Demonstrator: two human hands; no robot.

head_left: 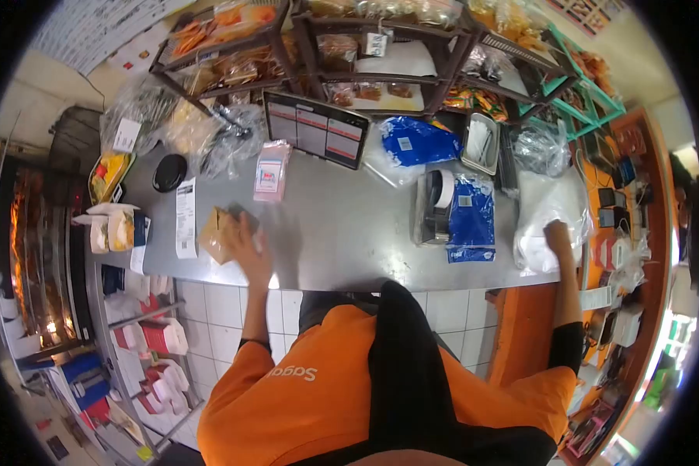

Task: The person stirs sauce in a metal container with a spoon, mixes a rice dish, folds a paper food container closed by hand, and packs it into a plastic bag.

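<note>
My left hand (pixel 247 247) reaches over the steel counter with its fingers stretched out. Its fingertips lie at the right side of a small brown paper packet (pixel 216 235), partly covering it. On the far right, my right hand (pixel 556 233) is closed at a stack of white plastic bags (pixel 547 203), its fingers curled into the plastic. A long printed receipt (pixel 186 219) lies just left of the packet. Beyond my left hand is a pink-and-white pack (pixel 271 172).
A tablet (pixel 316 129) stands at the back of the steel counter (pixel 342 225). Blue plastic packs (pixel 471 217) lie right of centre beside a black dispenser (pixel 432 208). Boxed food (pixel 116 227) sits at the left edge, near a lit oven (pixel 39 256). Stacked crates (pixel 380 74) rise behind.
</note>
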